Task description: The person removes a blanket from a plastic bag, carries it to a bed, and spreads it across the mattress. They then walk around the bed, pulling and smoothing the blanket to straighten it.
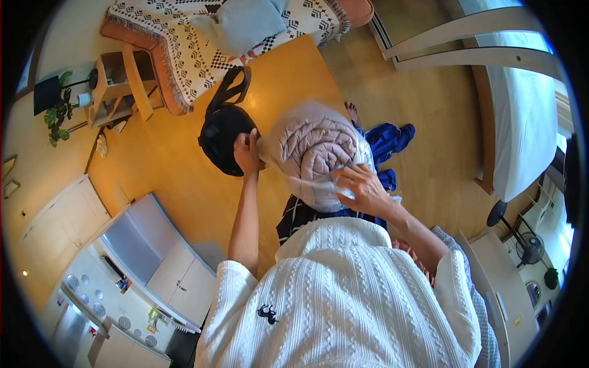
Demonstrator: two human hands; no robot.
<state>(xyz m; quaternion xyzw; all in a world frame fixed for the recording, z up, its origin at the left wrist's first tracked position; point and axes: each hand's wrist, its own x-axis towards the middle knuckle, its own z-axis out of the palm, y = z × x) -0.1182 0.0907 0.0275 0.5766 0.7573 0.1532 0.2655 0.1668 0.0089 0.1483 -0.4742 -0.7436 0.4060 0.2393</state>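
Note:
A rolled, quilted pinkish-beige comforter [322, 144] is in front of my lap, its spiral end facing me. A clear plastic bag [316, 187] wraps loosely around its near and lower side. My left hand [247, 153] is closed at the left side of the roll, pinching the edge of the plastic. Just behind those fingers is a black bag [224, 138] with straps. My right hand [362, 189] is at the roll's lower right, fingers curled over the plastic edge and thumb lower down. The far side of the roll is slightly blurred.
Under the roll and black bag is a yellow-brown tabletop [294, 70]. Beyond it stands a sofa [178, 49] with a patterned throw and a grey cushion [245, 24]. Dark blue cloth [389, 144] is to the right of the roll. A bed [521, 129] stands farther right.

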